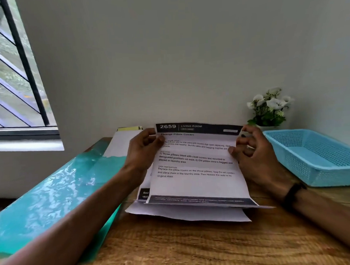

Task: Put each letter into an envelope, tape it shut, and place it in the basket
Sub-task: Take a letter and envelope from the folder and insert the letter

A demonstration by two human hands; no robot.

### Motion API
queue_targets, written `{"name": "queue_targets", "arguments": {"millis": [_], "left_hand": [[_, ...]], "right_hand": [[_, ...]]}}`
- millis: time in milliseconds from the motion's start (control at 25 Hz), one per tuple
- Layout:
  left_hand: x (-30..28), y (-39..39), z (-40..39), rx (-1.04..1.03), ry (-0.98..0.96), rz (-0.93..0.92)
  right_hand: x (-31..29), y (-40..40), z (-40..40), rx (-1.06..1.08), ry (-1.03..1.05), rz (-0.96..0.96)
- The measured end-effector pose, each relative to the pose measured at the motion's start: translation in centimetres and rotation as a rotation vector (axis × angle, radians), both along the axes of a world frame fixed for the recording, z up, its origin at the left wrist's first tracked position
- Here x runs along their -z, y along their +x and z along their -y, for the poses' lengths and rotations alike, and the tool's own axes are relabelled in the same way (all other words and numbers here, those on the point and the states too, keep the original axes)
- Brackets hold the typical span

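the white printed letter sheet with a dark header band (196,171) is held raised and tilted above the wooden worktop with a teal resin strip (175,246). the left hand (142,151) grips the sheet's upper left edge, fingers curled behind and thumb on the front. the right hand (255,157) pinches the upper right edge, its fingers curled. more white printed sheets (185,214) lie flat beneath the held sheet. a white envelope with a yellow strip (121,142) lies left of the sheet, behind the left hand. the light blue perforated plastic basket (319,156) sits right of the sheet. a small pot of white flowers (269,108) stands behind the sheet's right corner, by the wall.
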State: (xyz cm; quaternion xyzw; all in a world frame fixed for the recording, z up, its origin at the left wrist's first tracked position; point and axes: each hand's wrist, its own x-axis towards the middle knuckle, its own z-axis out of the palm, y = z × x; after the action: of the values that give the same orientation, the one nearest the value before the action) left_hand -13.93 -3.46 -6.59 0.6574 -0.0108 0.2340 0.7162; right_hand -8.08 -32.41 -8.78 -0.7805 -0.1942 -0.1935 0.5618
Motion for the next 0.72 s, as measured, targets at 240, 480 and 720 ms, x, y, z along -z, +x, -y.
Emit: {"name": "queue_targets", "arguments": {"millis": [240, 480, 720], "left_hand": [[0.6, 0.3, 0.0, -0.008, -0.053, -0.078], [0.7, 0.3, 0.0, -0.032, 0.06, -0.003], [0.2, 0.6, -0.1, 0.007, -0.096, -0.04]], "right_hand": [[0.4, 1.3, 0.1, -0.141, 0.183, -0.064], [0.4, 1.7, 0.1, -0.436, 0.366, -0.347], [0.9, 2.0, 0.6, -0.468, 0.371, -0.31]]}}
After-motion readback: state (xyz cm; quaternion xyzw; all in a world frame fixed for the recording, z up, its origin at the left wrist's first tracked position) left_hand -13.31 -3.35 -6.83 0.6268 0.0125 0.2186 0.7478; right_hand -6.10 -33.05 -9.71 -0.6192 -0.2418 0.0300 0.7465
